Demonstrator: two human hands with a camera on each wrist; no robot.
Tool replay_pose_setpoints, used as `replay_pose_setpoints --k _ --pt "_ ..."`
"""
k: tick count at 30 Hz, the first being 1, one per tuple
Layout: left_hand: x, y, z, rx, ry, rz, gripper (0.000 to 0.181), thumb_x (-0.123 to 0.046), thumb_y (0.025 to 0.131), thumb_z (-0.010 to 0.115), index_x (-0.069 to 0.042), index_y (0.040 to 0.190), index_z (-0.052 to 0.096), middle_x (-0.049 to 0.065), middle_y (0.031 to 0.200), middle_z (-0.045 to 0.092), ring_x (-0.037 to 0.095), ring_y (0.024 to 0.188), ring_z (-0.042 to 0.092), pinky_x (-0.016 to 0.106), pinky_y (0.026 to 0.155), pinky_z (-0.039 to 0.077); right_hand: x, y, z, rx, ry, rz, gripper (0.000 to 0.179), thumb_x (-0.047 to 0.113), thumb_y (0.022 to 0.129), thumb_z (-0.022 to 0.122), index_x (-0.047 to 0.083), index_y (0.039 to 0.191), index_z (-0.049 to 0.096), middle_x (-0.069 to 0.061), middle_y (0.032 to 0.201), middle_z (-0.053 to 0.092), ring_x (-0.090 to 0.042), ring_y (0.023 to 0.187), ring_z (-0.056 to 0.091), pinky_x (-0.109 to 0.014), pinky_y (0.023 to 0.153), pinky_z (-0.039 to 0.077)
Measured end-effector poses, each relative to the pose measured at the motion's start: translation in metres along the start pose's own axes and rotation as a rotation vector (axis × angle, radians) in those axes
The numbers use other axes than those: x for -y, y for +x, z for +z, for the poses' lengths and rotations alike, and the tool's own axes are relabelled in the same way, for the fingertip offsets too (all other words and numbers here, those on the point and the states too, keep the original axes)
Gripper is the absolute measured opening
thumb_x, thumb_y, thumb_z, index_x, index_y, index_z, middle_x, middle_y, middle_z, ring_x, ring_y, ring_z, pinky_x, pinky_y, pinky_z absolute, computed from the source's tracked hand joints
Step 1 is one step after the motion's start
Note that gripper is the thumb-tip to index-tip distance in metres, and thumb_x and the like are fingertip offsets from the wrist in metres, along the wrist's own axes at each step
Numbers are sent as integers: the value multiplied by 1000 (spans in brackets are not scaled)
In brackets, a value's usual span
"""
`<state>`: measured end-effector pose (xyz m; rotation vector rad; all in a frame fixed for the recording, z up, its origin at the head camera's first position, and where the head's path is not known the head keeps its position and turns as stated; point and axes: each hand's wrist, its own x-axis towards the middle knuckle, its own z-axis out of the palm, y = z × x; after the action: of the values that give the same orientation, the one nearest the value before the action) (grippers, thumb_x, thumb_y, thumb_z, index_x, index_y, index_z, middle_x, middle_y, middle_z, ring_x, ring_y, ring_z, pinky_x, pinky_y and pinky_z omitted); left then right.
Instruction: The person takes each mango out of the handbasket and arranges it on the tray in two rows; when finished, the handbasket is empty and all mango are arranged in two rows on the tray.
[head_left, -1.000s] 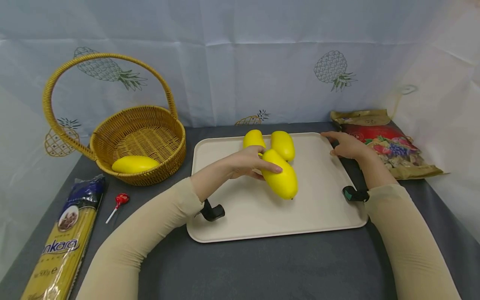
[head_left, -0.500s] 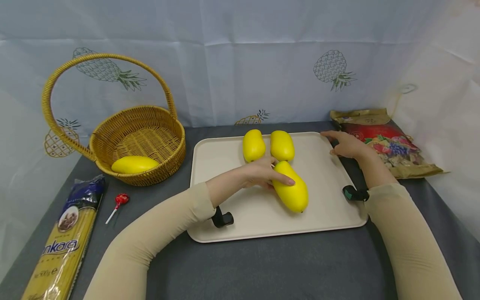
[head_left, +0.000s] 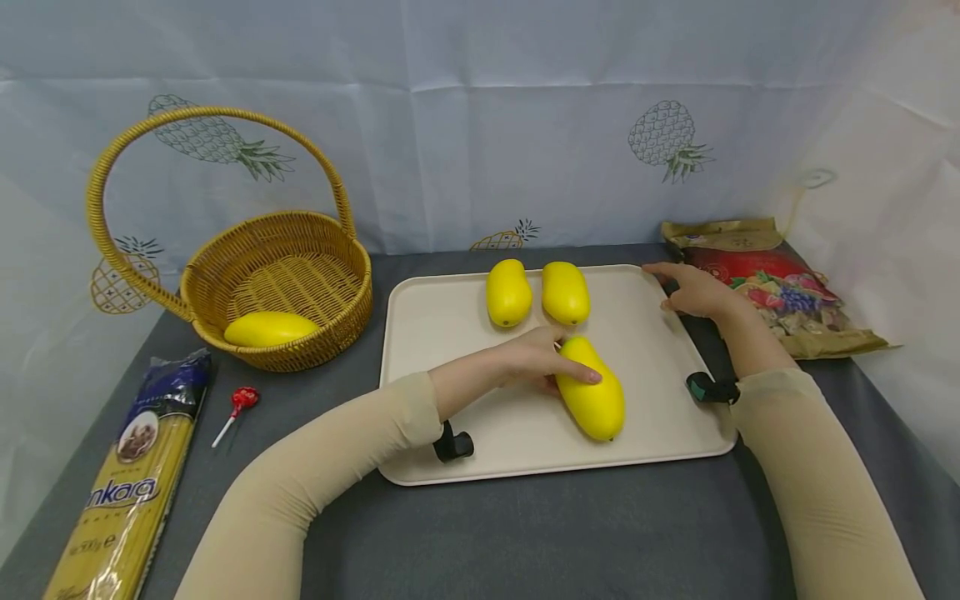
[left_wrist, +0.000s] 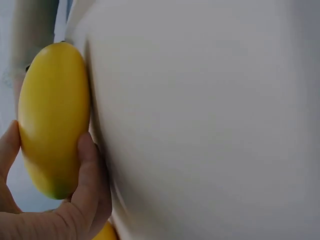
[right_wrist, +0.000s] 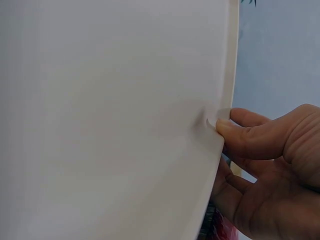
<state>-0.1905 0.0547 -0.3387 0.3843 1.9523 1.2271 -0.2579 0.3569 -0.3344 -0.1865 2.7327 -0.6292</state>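
Pale cloth with pineapple prints (head_left: 525, 150) hung behind the tray. Dark grey desk (head_left: 540, 533) lay under the tray. The tray (head_left: 435, 333) was beige with rounded corners. Wicker basket (head_left: 348, 325), tall hoop handle, stood left of the tray, near, not touching. Gold-and-red bag (head_left: 772, 283) lay right of the tray, by its far end. Pasta packet (head_left: 138, 475), yellow with blue top, lay well left of the tray. Right hand (head_left: 693, 290) pinched the tray's right rim near the far corner. Left hand (head_left: 536, 358), over the tray's middle, had thumb and fingers clamped on the held yellow fruit (head_left: 596, 400). That fruit was at the tray's near half, right of centre; couldn't tell if it touched the tray. Two more yellow fruits (head_left: 509, 293) (head_left: 566, 293) lay side by side on the tray's far part. Fourth fruit (head_left: 270, 329): in the basket, left of the tray. Red lollipop (head_left: 240, 404) lay between tray and packet.
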Motion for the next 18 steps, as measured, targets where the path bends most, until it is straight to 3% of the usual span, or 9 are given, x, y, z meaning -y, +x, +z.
replay_pose_setpoints --k 4,10,18 --pt "3 1 1 -1 36 23 57 -34 83 79 -7 126 53 5 113 58 15 89 61 25 73 60 0 0 0 4 2 7 71 -5 88 54 2 154 28 -37 144 37 -50 120 42 -67 102 44" --pt "4 2 1 -7 77 46 55 -37 85 76 -7 126 55 4 111 59 14 87 60 23 72 59 -1 0 0 10 1 8 71 -5 88 54 1 154 28 -37 146 35 -52 124 40 -68 102 44" --pt "2 0 1 -38 114 41 45 -40 85 76 -8 111 58 4 102 59 13 79 59 22 67 57 0 0 0 15 9 18 71 -4 89 55 3 154 27 -36 146 34 -52 124 39 -68 102 43"
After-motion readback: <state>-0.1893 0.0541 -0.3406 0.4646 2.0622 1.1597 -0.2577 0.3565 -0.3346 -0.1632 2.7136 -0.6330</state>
